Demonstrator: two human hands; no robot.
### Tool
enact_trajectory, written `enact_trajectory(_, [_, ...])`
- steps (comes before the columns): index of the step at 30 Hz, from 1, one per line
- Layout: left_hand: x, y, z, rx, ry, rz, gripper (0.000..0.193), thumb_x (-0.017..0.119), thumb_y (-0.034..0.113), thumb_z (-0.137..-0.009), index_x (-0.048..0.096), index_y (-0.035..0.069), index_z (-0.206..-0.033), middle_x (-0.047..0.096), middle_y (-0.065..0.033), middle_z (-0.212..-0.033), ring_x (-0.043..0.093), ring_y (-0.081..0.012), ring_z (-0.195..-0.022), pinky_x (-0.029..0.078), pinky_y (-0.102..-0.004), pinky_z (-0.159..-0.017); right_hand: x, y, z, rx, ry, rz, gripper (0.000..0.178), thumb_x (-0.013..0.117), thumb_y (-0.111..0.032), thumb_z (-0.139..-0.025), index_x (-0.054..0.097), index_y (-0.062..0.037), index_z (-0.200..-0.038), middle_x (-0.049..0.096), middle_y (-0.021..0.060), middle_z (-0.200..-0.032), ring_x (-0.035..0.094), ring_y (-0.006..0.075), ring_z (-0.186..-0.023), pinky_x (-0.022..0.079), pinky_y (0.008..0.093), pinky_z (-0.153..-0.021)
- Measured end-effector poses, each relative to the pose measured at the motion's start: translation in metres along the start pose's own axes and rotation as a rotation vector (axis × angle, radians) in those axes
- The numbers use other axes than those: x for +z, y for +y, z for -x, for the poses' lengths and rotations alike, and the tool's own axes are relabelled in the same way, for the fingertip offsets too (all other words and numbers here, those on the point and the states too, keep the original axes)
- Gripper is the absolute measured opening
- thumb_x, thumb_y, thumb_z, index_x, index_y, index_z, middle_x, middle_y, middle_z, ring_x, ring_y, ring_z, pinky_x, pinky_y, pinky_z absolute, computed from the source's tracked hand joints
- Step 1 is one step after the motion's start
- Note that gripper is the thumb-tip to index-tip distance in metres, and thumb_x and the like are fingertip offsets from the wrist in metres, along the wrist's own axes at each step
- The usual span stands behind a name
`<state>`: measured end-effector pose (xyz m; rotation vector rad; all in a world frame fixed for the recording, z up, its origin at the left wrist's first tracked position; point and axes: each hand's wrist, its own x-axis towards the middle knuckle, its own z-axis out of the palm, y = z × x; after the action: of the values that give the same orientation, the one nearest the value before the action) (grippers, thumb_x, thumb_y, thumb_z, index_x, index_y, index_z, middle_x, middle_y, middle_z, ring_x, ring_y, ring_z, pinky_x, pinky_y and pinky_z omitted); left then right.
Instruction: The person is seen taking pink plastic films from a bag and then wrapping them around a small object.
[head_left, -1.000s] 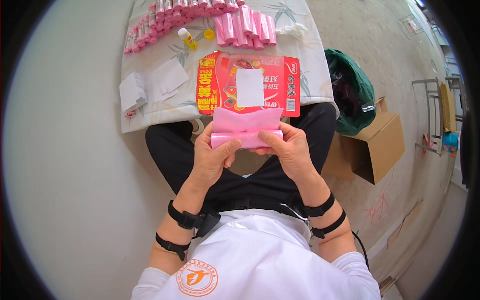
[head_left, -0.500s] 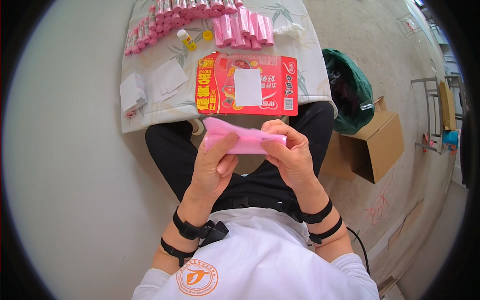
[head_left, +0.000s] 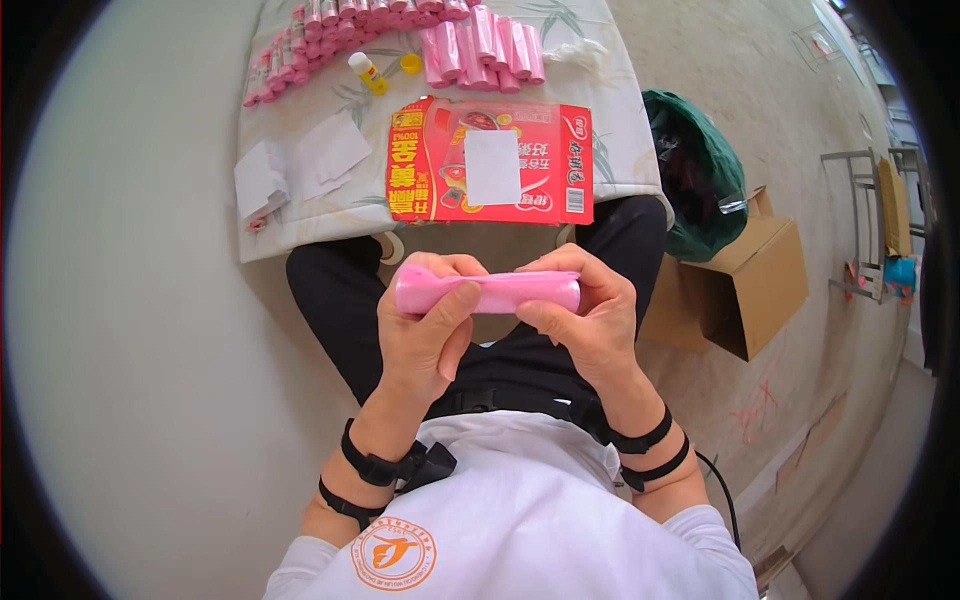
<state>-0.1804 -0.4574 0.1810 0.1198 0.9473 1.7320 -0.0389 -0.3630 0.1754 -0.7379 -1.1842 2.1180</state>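
Observation:
Above my lap I hold a roll of thin pink plastic bags (head_left: 495,293) level between both hands. My left hand (head_left: 425,325) grips its left end, thumb across the front and fingers behind. My right hand (head_left: 590,310) pinches the right end, thumb below and fingers over the top. The film's loose edge lies along the top of the roll. Beyond my hands, at the table's near edge, lies a flat red printed cardboard sheet (head_left: 430,180) with a white paper slip (head_left: 493,168) on it.
Pink rolls (head_left: 485,50) are piled at the table's far side, many with labels. A glue stick (head_left: 368,73) stands near its yellow cap (head_left: 411,64). White paper slips (head_left: 262,180) lie at left. On the right are a green bag-lined bin (head_left: 700,170) and an open cardboard box (head_left: 750,290).
The film flap that stuck up at the left now lies against the roll. My left hand has shifted slightly left, with its fingers wrapped over the roll's far side.

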Motion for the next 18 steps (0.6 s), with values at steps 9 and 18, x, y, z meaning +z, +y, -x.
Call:
enact_trajectory(9, [0.000, 0.003, 0.002, 0.198, 0.084, -0.119, 0.020, 0.069, -0.003, -0.080, 0.051, 0.007, -0.083, 0.062, -0.0125, -0.085, 0.048, -0.0052, -0.050, 0.037, -0.0161, -0.040, 0.003, 0.008, 0.011, -0.115, 0.033, -0.114, 0.026, 0.070, 0.001, -0.079, 0.066, 0.0035, -0.104, 0.063, 0.0078, -0.101, 0.060, 0.0110, -0.089, 0.050, 0.0228, -0.073])
enact_trajectory(18, [-0.020, 0.004, 0.000, 0.106, -0.129, -0.221, 0.023, 0.071, -0.005, -0.075, 0.053, 0.006, -0.086, 0.060, -0.0153, -0.086, 0.047, -0.0051, -0.051, 0.037, -0.0145, -0.041, -0.011, -0.004, 0.009, 0.073, -0.025, 0.067, 0.013, 0.068, -0.001, -0.080, 0.072, 0.0007, -0.092, 0.069, 0.0093, -0.092, 0.062, 0.0109, -0.083, 0.049, 0.0233, -0.072])
